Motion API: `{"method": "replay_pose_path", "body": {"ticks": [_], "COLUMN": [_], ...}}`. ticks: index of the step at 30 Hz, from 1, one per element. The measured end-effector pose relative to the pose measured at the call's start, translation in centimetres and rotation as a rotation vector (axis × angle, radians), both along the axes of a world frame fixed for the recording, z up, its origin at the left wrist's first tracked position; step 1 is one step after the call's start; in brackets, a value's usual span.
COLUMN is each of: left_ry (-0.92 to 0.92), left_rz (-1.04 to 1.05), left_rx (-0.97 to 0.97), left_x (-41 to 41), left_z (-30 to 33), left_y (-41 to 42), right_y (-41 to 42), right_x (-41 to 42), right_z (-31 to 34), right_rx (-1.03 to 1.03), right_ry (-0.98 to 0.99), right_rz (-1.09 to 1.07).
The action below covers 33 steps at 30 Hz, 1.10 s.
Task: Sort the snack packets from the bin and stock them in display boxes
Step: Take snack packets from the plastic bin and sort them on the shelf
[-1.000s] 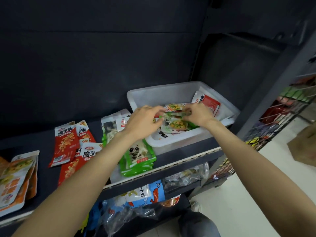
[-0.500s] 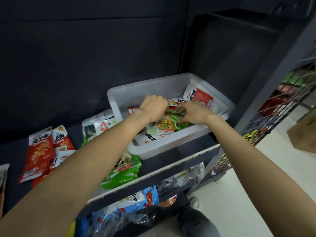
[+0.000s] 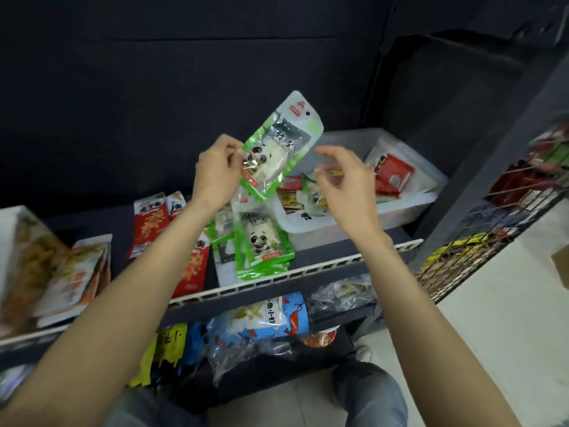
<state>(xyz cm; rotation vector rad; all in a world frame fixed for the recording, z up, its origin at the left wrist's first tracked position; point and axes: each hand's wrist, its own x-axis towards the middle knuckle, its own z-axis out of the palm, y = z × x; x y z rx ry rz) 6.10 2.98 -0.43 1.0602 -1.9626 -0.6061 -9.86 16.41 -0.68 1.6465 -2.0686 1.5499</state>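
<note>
My left hand [image 3: 217, 172] pinches the lower edge of a green panda snack packet [image 3: 281, 143] and holds it up, tilted, above the shelf. My right hand [image 3: 345, 180] hovers beside it over the translucent plastic bin [image 3: 409, 208], fingers loosely spread and holding nothing. The bin holds several mixed packets, among them a red one [image 3: 392, 174]. Under the raised packet, a stack of matching green panda packets [image 3: 261, 241] lies on the shelf.
Red packets [image 3: 151, 226] and orange packets [image 3: 74, 278] lie in groups on the dark shelf to the left. The shelf's white front edge [image 3: 277, 280] runs across. Bagged snacks [image 3: 271, 318] fill the lower shelf. A wire rack [image 3: 492, 235] stands at the right.
Both hands came up out of the bin. My left hand lifted a green panda packet and my right hand let go and opened.
</note>
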Motion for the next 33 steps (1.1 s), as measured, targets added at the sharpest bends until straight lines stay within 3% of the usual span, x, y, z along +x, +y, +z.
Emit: {"method": "replay_pose_path", "body": {"ticks": [4,6,8,13,20,24,29,33], "left_ry": [0.307,0.328,0.205,-0.395,-0.443,-0.444,-0.305,-0.099], "left_rz": [0.000,-0.023,-0.010,-0.047,-0.095,-0.144,-0.135,-0.235], "left_rx": [0.374,0.515,0.549,0.383,0.350,0.296,0.159,0.036], "left_x": [4.6,6.1,7.2,8.6,8.8,9.0,8.6,5.9], "left_z": [-3.1,-5.2,-7.2,-9.0,-9.9,-10.3,-8.6,-5.6], "left_y": [2.2,3.6,4.1,5.1,5.3,5.4,4.5,3.8], "right_y": [-1.5,-2.2,-2.8,-2.6,-0.9,0.0,0.5,-0.3], "right_x": [6.8,9.6,11.2,11.6,11.4,11.4,9.7,3.2], "right_z": [-1.0,-2.1,-3.6,-7.1,-7.9,-7.0,-2.9,-0.8], "right_rx": [0.188,0.376,0.544,0.781,0.741,0.620,0.285,0.183], "right_ry": [0.149,0.156,0.182,0.465,0.639,0.580,0.464,0.335], "right_rz": [0.172,0.215,0.196,0.170,0.226,0.265,0.274,0.072]}}
